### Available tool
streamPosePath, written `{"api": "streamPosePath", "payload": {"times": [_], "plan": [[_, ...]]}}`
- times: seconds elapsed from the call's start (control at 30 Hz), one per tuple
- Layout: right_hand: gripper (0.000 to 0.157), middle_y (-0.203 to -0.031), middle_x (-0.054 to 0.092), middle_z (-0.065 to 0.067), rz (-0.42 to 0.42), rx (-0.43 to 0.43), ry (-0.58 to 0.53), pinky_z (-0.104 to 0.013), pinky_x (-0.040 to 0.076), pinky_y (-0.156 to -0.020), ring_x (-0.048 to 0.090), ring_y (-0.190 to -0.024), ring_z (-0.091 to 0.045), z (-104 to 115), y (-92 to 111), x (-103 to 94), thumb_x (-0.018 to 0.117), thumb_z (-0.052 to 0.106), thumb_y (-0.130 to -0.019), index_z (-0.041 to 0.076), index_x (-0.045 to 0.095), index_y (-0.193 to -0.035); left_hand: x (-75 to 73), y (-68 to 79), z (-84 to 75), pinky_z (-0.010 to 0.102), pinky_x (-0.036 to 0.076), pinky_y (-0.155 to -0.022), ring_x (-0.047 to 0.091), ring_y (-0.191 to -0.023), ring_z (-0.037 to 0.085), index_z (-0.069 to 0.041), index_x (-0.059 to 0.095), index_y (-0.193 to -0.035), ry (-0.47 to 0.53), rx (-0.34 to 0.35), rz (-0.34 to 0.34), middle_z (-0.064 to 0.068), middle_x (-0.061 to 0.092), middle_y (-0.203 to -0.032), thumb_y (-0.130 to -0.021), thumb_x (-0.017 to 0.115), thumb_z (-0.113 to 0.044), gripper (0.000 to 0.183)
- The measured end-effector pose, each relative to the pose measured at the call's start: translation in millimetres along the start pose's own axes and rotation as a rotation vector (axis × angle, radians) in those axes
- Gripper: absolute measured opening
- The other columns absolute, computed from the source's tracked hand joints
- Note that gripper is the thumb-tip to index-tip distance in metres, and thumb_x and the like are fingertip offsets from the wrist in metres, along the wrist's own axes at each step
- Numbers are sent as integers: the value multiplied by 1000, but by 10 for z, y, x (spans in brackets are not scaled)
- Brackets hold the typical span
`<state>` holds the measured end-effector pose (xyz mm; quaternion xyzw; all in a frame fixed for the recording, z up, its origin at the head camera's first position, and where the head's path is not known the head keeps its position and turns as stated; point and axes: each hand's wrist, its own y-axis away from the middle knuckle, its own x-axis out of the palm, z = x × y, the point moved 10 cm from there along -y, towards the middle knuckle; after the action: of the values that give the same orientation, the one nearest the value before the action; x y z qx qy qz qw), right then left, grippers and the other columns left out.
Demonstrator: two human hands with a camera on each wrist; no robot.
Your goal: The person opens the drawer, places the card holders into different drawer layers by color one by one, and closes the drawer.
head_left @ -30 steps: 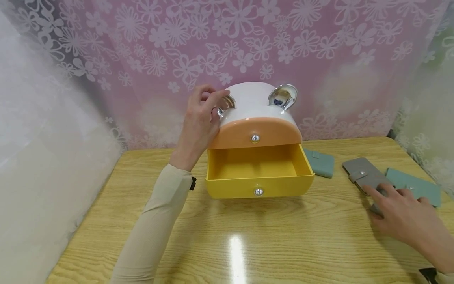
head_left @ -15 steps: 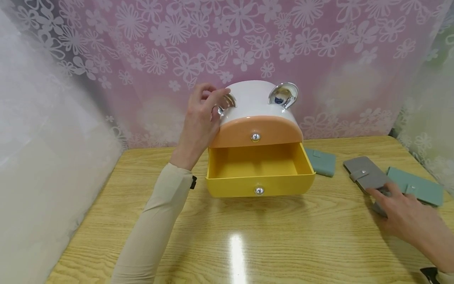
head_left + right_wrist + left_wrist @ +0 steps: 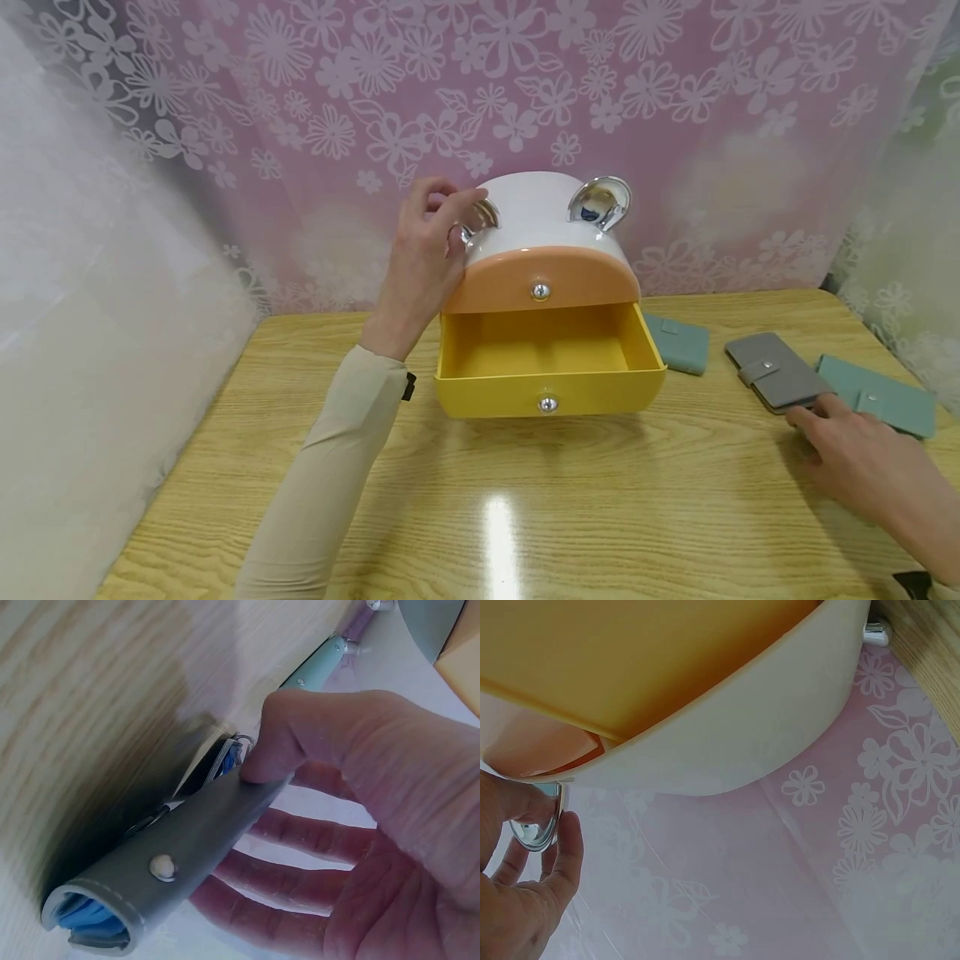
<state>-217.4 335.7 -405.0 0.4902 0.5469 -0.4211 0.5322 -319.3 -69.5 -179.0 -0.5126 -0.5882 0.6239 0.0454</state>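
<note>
My left hand point(image 3: 420, 258) grips the silver ear point(image 3: 482, 218) on the left of a white-topped drawer box point(image 3: 536, 204). In the left wrist view, thumb and fingers close round this ear. The lower yellow drawer point(image 3: 547, 396) is pulled out with nothing inside; the orange drawer point(image 3: 577, 275) above is pushed in. At the right, my right hand point(image 3: 870, 462) is low over the table. In the right wrist view its thumb and fingers pinch a folded grey wallet point(image 3: 187, 844) with a metal snap and blue lining. The head view hides this wallet behind the hand.
A flat grey wallet point(image 3: 780, 371) lies just beyond my right fingers, with a green wallet point(image 3: 885, 400) beside it. Another green wallet point(image 3: 682, 346) lies against the box's right side. A pink floral curtain point(image 3: 450, 100) hangs behind the wooden table point(image 3: 637, 517).
The grey piece seen between my right fingers before is now hidden behind the hand, and the fingers have drawn back from the flat grey wallet. My left hand and the drawers look unchanged.
</note>
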Motion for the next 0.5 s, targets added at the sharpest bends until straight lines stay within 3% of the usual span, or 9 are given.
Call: {"api": "streamPosePath", "payload": {"times": [0.3, 0.5], "plan": [[36, -95, 52, -32, -126, -21, 11, -35, 38, -49, 43, -54, -23, -2, 37, -132, 83, 2, -74, -3, 52, -93, 13, 1, 8, 35, 54, -102, 57, -111, 30, -11, 68, -129, -7, -11, 10, 16, 52, -125, -94, 56, 10, 43], [39, -95, 50, -32, -92, 6, 32, -39, 43, -48, 48, -56, -26, -33, 62, -133, 84, 3, -76, -2, 50, -95, 18, 3, 7, 35, 54, -102, 58, -111, 31, -11, 68, -130, -11, -12, 15, 16, 52, -126, -95, 55, 10, 43]]}}
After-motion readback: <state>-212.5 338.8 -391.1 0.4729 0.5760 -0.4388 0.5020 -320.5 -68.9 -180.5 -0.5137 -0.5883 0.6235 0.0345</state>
